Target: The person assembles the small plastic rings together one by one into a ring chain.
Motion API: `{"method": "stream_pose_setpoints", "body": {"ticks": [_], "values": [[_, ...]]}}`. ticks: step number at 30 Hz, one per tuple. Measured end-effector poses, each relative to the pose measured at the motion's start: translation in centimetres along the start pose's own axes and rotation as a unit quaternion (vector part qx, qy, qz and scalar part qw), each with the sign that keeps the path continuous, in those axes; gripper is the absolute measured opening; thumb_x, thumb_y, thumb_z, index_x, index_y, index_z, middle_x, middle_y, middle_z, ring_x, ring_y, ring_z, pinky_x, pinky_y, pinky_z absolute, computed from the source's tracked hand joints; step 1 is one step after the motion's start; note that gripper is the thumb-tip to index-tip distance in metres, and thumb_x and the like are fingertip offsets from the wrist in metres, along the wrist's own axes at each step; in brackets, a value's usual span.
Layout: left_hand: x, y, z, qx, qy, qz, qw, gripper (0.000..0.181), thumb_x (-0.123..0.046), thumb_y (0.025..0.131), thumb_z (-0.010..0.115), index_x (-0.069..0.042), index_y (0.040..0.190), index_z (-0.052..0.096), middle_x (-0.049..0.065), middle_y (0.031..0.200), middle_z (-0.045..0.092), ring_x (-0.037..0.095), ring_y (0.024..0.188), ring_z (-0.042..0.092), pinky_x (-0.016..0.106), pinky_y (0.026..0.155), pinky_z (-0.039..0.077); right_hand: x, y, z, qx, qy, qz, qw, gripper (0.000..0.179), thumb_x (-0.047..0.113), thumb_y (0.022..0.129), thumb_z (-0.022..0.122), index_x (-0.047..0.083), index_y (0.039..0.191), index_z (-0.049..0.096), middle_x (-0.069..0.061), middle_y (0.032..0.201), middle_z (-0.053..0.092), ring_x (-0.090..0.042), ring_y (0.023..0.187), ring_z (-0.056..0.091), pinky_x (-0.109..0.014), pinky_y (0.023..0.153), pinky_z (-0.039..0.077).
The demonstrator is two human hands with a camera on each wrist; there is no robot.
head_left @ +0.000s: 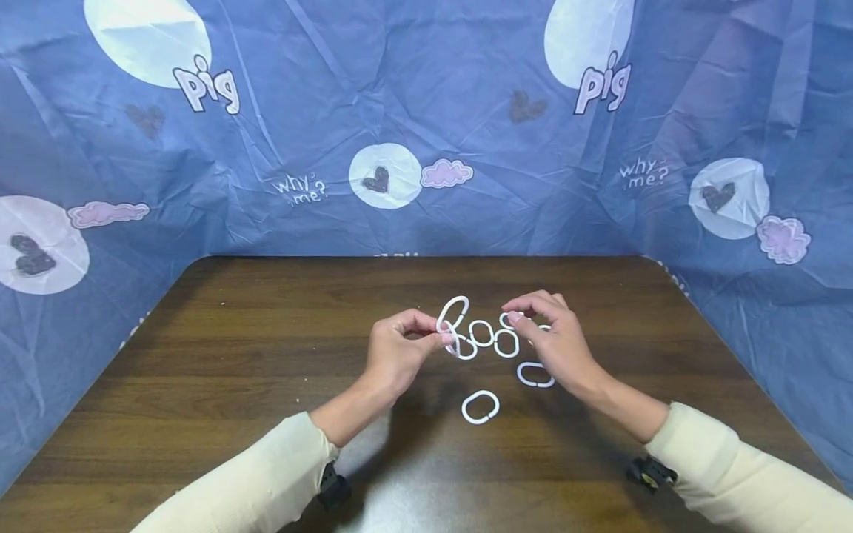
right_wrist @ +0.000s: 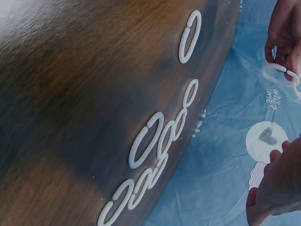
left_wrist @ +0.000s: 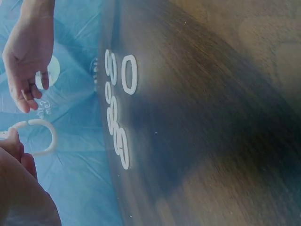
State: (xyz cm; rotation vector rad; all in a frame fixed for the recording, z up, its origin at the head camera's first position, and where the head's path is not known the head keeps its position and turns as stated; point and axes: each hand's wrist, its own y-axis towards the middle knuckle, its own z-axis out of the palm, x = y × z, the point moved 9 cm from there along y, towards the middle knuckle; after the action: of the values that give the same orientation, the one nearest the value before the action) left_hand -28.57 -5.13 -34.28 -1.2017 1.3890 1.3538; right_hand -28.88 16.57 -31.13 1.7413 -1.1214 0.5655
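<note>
My left hand (head_left: 397, 348) pinches a white oval ring with a small gap in its side between thumb and fingertips. A second such ring (head_left: 460, 302) rises from the same fingertips and overlaps the first; in the right wrist view two held rings (right_wrist: 275, 77) meet at the left fingers. My right hand (head_left: 556, 337) hangs above the rings on the right, holding nothing, fingers loosely bent. In the left wrist view that right hand (left_wrist: 30, 66) is well above the table. Under it lie some rings, partly hidden by its fingers, including a nearer ring (head_left: 535, 384).
Several more white rings, one of them a middle ring (head_left: 472, 324), lie in a loose cluster on the dark wooden table (head_left: 266, 385). A separate ring (head_left: 480, 422) lies nearer the front. A blue printed cloth (head_left: 413, 89) surrounds the table's back and sides.
</note>
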Motion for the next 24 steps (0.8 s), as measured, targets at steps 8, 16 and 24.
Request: {"method": "stream_pose_setpoints", "body": {"ticks": [8,16,24], "values": [[0.3,0.0,-0.1,0.004,-0.043,-0.020,0.9989,0.014,0.001,0.071,0.081,0.002,0.080,0.071,0.009,0.081,0.072,0.013,0.073,0.066,0.022,0.067,0.053,-0.3,-0.2,-0.3,0.018,-0.039,-0.005,0.9990,0.016,0.008,0.088,0.068,0.007,0.104,0.071,-0.005,0.098,0.066,-0.010,0.092,0.045,-0.020,0.083,0.041],[0.5,-0.2,-0.3,0.002,-0.059,-0.032,0.9978,0.013,0.004,0.071,0.079,0.001,0.080,0.071,0.008,0.081,0.072,0.014,0.074,0.065,0.022,0.068,0.052,-0.9,-0.5,-0.2,0.053,-0.122,-0.054,0.9896,0.028,0.004,0.081,0.072,0.011,0.109,0.070,-0.002,0.101,0.069,-0.017,0.093,0.050,-0.043,0.085,0.024],[0.6,-0.2,-0.3,0.004,-0.068,-0.043,0.9967,0.014,0.002,0.071,0.080,0.002,0.081,0.071,0.006,0.079,0.072,0.013,0.072,0.065,0.023,0.067,0.051,-3.0,-0.9,-0.2,0.103,-0.163,-0.070,0.9787,0.036,0.001,0.079,0.073,0.012,0.112,0.069,0.002,0.097,0.069,-0.016,0.093,0.049,-0.044,0.085,0.022]]}}
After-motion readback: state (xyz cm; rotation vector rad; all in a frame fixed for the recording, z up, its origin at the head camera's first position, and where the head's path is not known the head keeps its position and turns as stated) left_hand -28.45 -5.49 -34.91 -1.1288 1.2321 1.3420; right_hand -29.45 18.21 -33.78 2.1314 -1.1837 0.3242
